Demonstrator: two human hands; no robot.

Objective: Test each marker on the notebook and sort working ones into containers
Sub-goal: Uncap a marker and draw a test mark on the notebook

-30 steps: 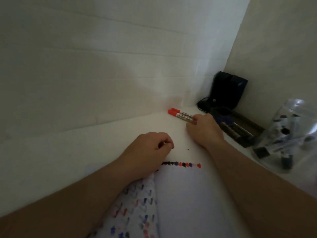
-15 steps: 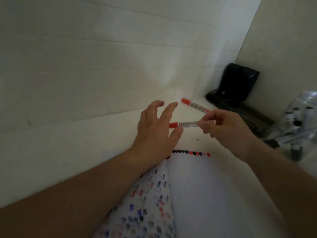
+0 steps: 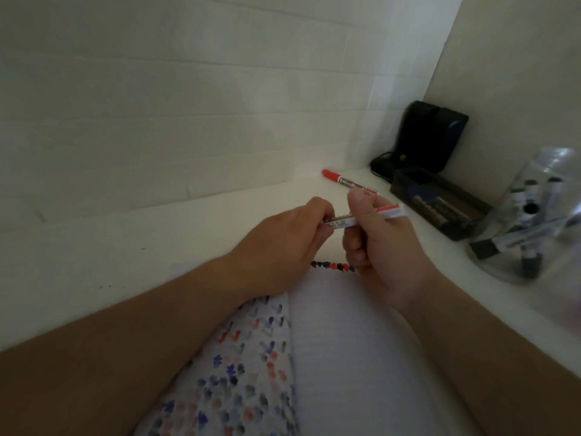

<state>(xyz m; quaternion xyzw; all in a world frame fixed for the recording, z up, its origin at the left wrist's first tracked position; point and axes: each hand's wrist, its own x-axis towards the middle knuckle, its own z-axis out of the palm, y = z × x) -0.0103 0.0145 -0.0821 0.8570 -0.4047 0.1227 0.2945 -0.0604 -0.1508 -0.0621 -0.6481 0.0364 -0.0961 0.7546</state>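
Pinching a red marker (image 3: 390, 213) between them, left hand (image 3: 283, 243) and right hand (image 3: 382, 247) each clamp one end above the notebook (image 3: 345, 341).

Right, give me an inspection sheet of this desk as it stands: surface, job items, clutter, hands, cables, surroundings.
Surface: white desk, a few small dark specks on it.
Job's things: open notebook, colour test marks along the right page's top and across the left page; red marker held above it; second red marker lying capped near the wall; clear jar with dark-capped markers; dark tray with markers.
Clutter: black device in the corner.
Hands: left hand grips the held marker's cap end; right hand grips its barrel.
Cables: a dark cable by the black device.
Surroundings: white wall behind, beige wall at right.
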